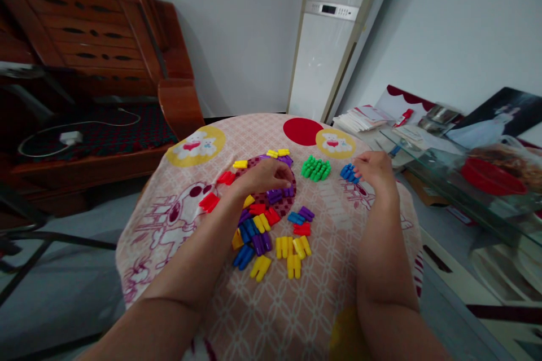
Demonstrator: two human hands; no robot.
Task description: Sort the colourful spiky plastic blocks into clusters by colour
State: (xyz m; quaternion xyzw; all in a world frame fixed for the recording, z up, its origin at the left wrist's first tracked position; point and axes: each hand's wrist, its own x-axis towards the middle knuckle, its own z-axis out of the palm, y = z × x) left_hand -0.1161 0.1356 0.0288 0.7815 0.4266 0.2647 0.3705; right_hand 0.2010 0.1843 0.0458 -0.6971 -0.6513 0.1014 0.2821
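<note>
Head view gives us small plastic pieces in several colours, spread over a cloth-covered bench (322, 299). As far as we can judge, the grouping by colour is only partly done. The green pieces (315, 168) sit together in a tight cluster, and beside them, to the right, is a smaller cluster of blue pieces (349, 175). Left ungrouped are yellow pieces (284, 246), red pieces (301, 229) and purple pieces (261, 243), mixed with some loose blue ones (244, 257) nearer to us.

Our right hand (375, 170) is at the blue cluster, thumb and fingers bent together at its edge; we cannot tell whether they grip a piece. Our left hand (271, 175) is over the middle of the spread, fingers curled just above some purple pieces, and whether anything is pinched there we cannot tell either.

The left forearm hides part of the bench and perhaps some pieces, with red ones lying on its far side. Pieces behind the left hand are partly covered, and the small shapes blur too much for us to count.
</note>
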